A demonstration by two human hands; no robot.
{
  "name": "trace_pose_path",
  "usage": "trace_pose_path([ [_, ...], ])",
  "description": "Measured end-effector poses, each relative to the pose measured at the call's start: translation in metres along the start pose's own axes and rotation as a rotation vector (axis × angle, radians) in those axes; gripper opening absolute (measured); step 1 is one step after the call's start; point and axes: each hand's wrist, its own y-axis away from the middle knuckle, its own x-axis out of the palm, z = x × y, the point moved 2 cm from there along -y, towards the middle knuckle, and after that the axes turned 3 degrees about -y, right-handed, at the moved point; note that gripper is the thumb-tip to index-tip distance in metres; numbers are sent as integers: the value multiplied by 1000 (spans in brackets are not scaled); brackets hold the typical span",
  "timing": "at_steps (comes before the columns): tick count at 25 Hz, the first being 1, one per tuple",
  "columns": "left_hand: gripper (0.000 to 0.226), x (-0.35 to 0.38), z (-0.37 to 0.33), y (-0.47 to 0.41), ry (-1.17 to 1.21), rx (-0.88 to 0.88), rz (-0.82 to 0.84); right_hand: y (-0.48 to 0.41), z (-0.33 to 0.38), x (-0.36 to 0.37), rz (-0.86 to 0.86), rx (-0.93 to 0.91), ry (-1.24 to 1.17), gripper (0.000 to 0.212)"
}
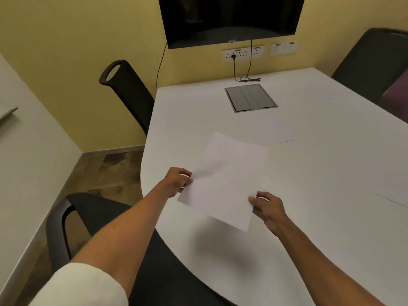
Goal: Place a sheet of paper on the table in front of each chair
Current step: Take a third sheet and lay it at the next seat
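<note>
A: Where is the sheet of paper (225,180) right now?

B: Held over the white table (320,164), near its curved left edge, above the part of the tabletop closest to the near chair (123,235). A soft shadow lies on the tabletop under its near corner, so at least that end looks lifted off the surface.

A: And the grip?

B: The left hand (177,180) pinches the sheet's left edge, thumb on top and fingers curled beneath. The right hand (266,207) pinches the near right corner the same way, thumb pressed on the upper face.

A: Any other sheets out?

B: One faint white sheet (278,129) lies flat toward the middle of the tabletop, past the held one. Another paper edge (390,199) shows near the right edge, though it is hard to make out against the white surface.

A: What else sits on the table?

B: A grey cable hatch (251,97) is set into the tabletop near the far edge, with a black cable (247,78) looped just behind it. A second chair (128,91) stands at the far left corner, and a third chair (371,62) at the far right. A dark screen (229,18) hangs on the yellow wall.
</note>
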Motion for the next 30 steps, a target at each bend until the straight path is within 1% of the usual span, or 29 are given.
trace_pose_path([
  [5, 21, -2, 18, -48, -85, 4, 200, 1, -42, 15, -227, -1, -36, 25],
  [8, 21, -5, 33, -72, -131, -8, 293, 0, -63, 24, -313, 29, -31, 17],
  [10, 22, -4, 42, -88, -157, 0, 322, -3, -75, 29, -349, 47, -10, 15],
  [13, 18, 1, 58, -107, -182, 0, 331, -11, -93, 32, -408, 78, 25, 17],
  [18, 25, 1, 93, -135, -228, -37, 304, -31, -123, 41, -463, 119, 108, 18],
  [23, 25, -3, 116, -153, -288, -28, 233, -38, -150, 50, -496, 127, 262, 33],
  [30, 26, 3, 132, -167, -334, -40, 226, -44, -160, 55, -579, 129, 307, 28],
])
